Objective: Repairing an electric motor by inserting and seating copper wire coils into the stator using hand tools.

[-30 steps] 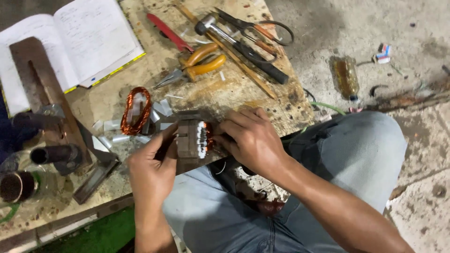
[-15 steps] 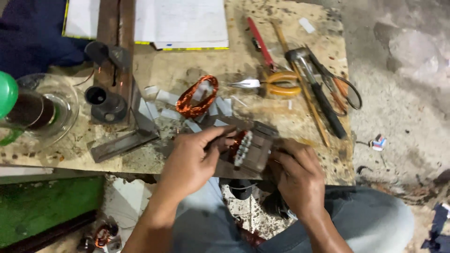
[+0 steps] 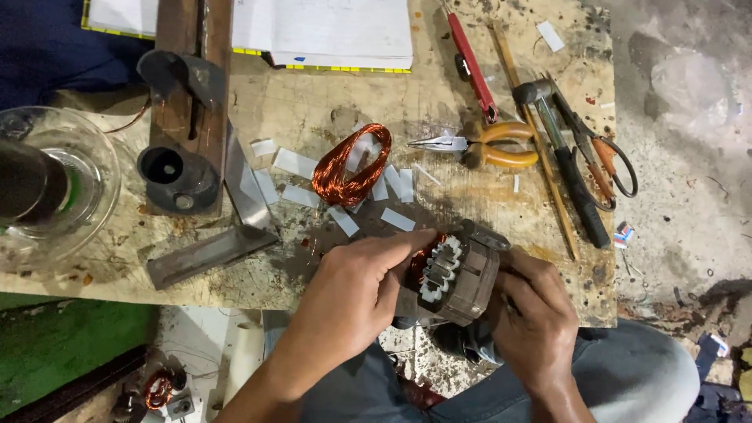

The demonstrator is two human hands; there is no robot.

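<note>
Both hands, left hand point(image 3: 356, 286) and right hand point(image 3: 533, 317), fingers clenched around grey laminated-steel motor stator point(image 3: 454, 274) at worn wooden desk point(image 3: 313, 102) edge, loose copper wire coil point(image 3: 350, 164) nearby.

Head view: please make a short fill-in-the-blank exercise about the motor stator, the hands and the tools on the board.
1. Both hands, the left hand and the right hand, hold the motor stator at the near ____ of the wooden board.
2. The loose coil of ____ wire lies on the board among white paper strips.
3. The pliers have ____ handles.
4. The scissors lie to the ____ of the hammer.

Missing words: edge; copper; orange; right
</note>
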